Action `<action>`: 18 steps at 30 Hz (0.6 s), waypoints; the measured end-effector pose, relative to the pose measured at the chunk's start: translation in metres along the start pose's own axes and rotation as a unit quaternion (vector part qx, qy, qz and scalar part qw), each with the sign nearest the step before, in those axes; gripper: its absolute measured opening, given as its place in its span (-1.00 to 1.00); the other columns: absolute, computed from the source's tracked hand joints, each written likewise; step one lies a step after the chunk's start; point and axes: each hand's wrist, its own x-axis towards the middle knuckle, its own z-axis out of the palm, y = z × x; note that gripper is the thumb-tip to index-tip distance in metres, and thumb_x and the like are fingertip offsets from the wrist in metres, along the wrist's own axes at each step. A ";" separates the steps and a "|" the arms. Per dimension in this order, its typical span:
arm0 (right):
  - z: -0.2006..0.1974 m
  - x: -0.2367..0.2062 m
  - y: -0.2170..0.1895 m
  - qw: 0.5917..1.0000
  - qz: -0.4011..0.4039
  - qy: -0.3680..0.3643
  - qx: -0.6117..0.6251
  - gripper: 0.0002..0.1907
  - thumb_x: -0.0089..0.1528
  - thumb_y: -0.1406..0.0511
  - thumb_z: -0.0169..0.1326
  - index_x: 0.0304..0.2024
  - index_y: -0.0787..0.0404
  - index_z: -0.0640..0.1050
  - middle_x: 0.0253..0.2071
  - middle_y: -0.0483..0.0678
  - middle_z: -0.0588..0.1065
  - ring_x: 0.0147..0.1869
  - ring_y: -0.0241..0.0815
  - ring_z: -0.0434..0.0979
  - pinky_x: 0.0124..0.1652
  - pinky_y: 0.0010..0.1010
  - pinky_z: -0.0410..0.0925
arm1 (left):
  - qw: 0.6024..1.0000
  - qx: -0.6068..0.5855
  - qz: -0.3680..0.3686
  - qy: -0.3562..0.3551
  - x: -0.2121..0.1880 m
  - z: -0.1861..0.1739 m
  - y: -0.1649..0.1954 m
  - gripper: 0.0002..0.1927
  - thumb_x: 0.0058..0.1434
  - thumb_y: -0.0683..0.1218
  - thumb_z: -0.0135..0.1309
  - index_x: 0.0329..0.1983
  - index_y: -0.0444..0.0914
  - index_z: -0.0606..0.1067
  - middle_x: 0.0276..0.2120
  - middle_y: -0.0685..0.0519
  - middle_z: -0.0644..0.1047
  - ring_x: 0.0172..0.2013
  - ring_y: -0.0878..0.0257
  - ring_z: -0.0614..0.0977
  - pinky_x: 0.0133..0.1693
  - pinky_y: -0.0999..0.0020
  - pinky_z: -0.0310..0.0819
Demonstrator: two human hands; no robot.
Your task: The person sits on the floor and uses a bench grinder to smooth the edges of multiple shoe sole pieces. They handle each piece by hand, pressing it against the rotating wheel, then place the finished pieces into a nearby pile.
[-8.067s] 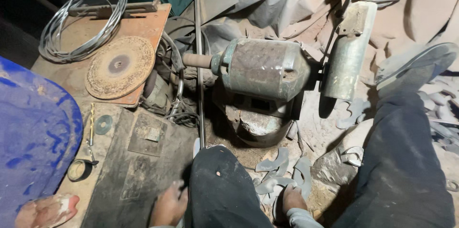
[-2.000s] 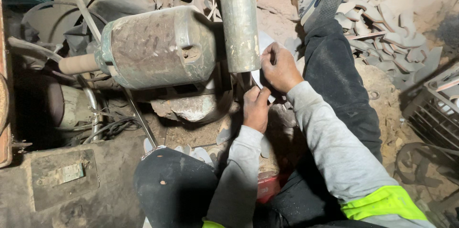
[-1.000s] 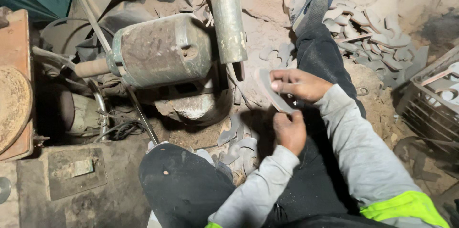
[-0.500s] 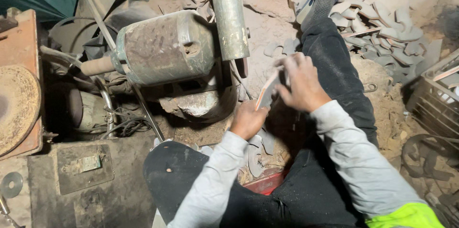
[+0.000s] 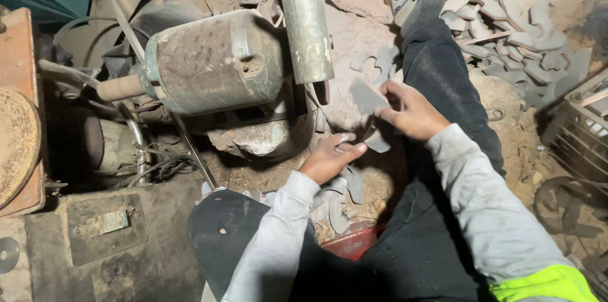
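1. Grey cut-out piece (image 5: 367, 96) — a flat, curved bit of sheet stock — sits just right of the motor (image 5: 215, 61), below and to the right of the dull metal guard (image 5: 307, 20) on the motor's right end.
2. Left of the motor, a round abrasive disc (image 5: 16, 143) lies on a rusty orange board, and a bare shaft stub points that way from the motor's casing.
3. Below the motor, dark cables (image 5: 158, 169) trail over a dusty slab (image 5: 101, 238) with a small plate set in it.
4. Just right of the motor's base, the left hand (image 5: 329, 159) reaches forward, thumb and fingertips pressed lightly against the lower end of a second grey piece (image 5: 378, 143); its other fingers are curled under.
5. Further right of the motor, the right hand (image 5: 411, 112) pinches the upper grey piece between thumb and forefinger, remaining fingers loosely bent.
6. Judging by this, the step in hand looks like sorting or pairing cut pieces close by the guard — the next move would call for a firm hold on both pieces and care to keep fingertips away from whatever turns under the guard.
7. Beneath the hands, right of the motor, more grey pieces (image 5: 345, 191) and a red tray (image 5: 351, 242) lie between the dark-trousered legs.
8. Far right of the motor, a heap of pale offcuts (image 5: 513, 29) and a slatted crate (image 5: 579, 131) rest on sawdust-brown ground; the place looks like a cramped, dim floor workshop.
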 end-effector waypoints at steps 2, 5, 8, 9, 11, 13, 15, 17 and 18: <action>0.010 0.009 0.002 0.999 0.004 0.012 0.053 -0.73 0.19 0.31 0.18 -0.10 0.28 0.47 -0.30 -0.09 0.45 -0.22 -0.29 0.39 -0.20 -0.42 0.32 | 0.993 -0.113 -0.025 -0.010 0.002 0.009 -0.001 -0.43 0.24 0.12 0.17 0.23 -0.23 0.38 -0.11 0.02 0.59 -0.25 0.30 0.67 -0.29 0.36 0.62; 0.022 0.026 -0.003 0.996 0.006 0.022 0.081 -0.76 0.22 0.28 0.16 -0.12 0.26 0.49 -0.32 -0.13 0.43 -0.25 -0.34 0.37 -0.23 -0.45 0.30 | 0.963 -0.268 0.004 -0.012 0.005 0.013 -0.001 -0.51 0.27 0.06 0.14 0.15 -0.32 0.47 -0.14 -0.03 0.60 -0.31 0.24 0.67 -0.26 0.34 0.64; 0.025 0.044 -0.011 0.999 -0.021 0.028 0.025 -0.78 0.27 0.25 0.14 -0.16 0.28 0.50 -0.38 -0.13 0.43 -0.29 -0.33 0.35 -0.27 -0.44 0.28 | 0.956 -0.292 0.039 0.010 0.006 0.009 -0.002 -0.57 0.34 0.01 0.15 0.02 -0.47 0.54 -0.23 -0.05 0.59 -0.38 0.21 0.64 -0.28 0.32 0.61; 0.025 0.048 -0.014 0.999 -0.035 0.031 -0.003 -0.78 0.29 0.24 0.14 -0.17 0.29 0.51 -0.41 -0.12 0.42 -0.31 -0.32 0.35 -0.28 -0.43 0.28 | 0.956 -0.290 0.049 0.016 0.006 0.006 -0.003 -0.59 0.35 0.00 0.15 0.00 -0.48 0.55 -0.25 -0.05 0.59 -0.39 0.22 0.63 -0.29 0.33 0.61; 0.025 0.054 -0.018 0.999 -0.029 0.028 -0.007 -0.76 0.29 0.23 0.15 -0.21 0.31 0.51 -0.44 -0.10 0.39 -0.35 -0.30 0.32 -0.32 -0.39 0.26 | 0.953 -0.295 0.060 0.025 0.007 0.002 -0.004 -0.62 0.36 -0.02 0.14 -0.03 -0.48 0.57 -0.29 -0.04 0.59 -0.40 0.23 0.61 -0.28 0.33 0.60; 0.024 0.057 -0.021 0.999 -0.036 0.031 -0.016 -0.74 0.28 0.22 0.15 -0.22 0.32 0.51 -0.46 -0.09 0.38 -0.37 -0.29 0.31 -0.35 -0.36 0.25 | 0.949 -0.309 0.060 0.027 0.008 0.000 -0.005 -0.66 0.34 -0.03 0.14 -0.07 -0.45 0.58 -0.31 -0.03 0.60 -0.40 0.25 0.60 -0.27 0.33 0.59; 0.023 0.060 -0.023 0.997 -0.056 0.039 -0.029 -0.74 0.27 0.22 0.16 -0.21 0.32 0.52 -0.47 -0.09 0.39 -0.37 -0.29 0.33 -0.35 -0.36 0.27 | 0.935 -0.347 0.079 0.006 0.009 -0.002 -0.005 -0.69 0.38 -0.05 0.13 -0.10 -0.44 0.57 -0.29 -0.03 0.60 -0.36 0.24 0.59 -0.24 0.32 0.55; 0.022 0.065 -0.025 0.998 -0.051 0.038 -0.031 -0.74 0.28 0.22 0.15 -0.21 0.32 0.52 -0.48 -0.08 0.40 -0.38 -0.29 0.34 -0.35 -0.36 0.27 | 0.926 -0.370 0.077 -0.003 0.011 -0.004 -0.004 -0.72 0.39 -0.06 0.12 -0.11 -0.42 0.56 -0.27 -0.03 0.60 -0.33 0.24 0.59 -0.22 0.32 0.51; 0.021 0.067 -0.025 0.998 -0.048 0.037 -0.031 -0.74 0.28 0.21 0.15 -0.21 0.32 0.52 -0.49 -0.08 0.40 -0.38 -0.29 0.34 -0.35 -0.36 0.27 | 0.924 -0.376 0.065 -0.002 0.014 -0.006 -0.002 -0.74 0.38 -0.07 0.12 -0.10 -0.41 0.56 -0.27 -0.03 0.61 -0.32 0.23 0.58 -0.21 0.32 0.50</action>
